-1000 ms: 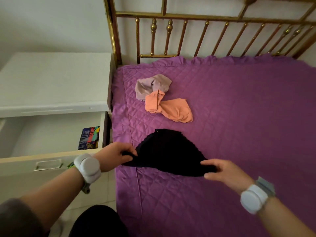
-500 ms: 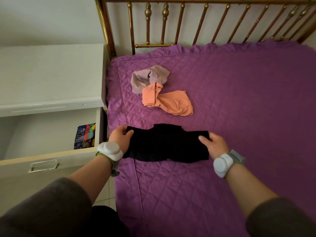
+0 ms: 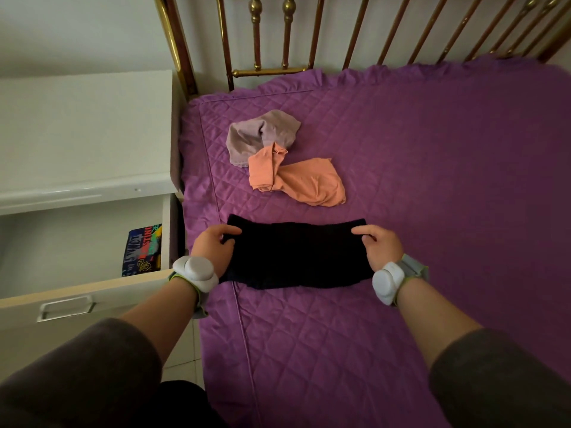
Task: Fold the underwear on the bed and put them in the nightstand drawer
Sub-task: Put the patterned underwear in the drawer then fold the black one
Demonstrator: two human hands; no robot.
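Observation:
Black underwear [image 3: 296, 254] lies flat on the purple quilted bed [image 3: 432, 180] as a wide folded band. My left hand [image 3: 213, 248] pinches its left end and my right hand [image 3: 378, 245] pinches its right end. Beyond it lie orange underwear [image 3: 309, 182] and, touching that, crumpled mauve underwear [image 3: 262, 134]. To the left, the white nightstand [image 3: 83, 134] has its drawer [image 3: 92, 291] pulled out.
A colourful printed item [image 3: 142, 250] stands inside the drawer against its right wall. A brass headboard [image 3: 287, 35] runs along the far edge of the bed. Pale floor tiles [image 3: 182, 366] show between nightstand and bed.
The black underwear went from a spread, rounded shape to a folded rectangular band. Both hands moved up the bed with it and now hold its two ends.

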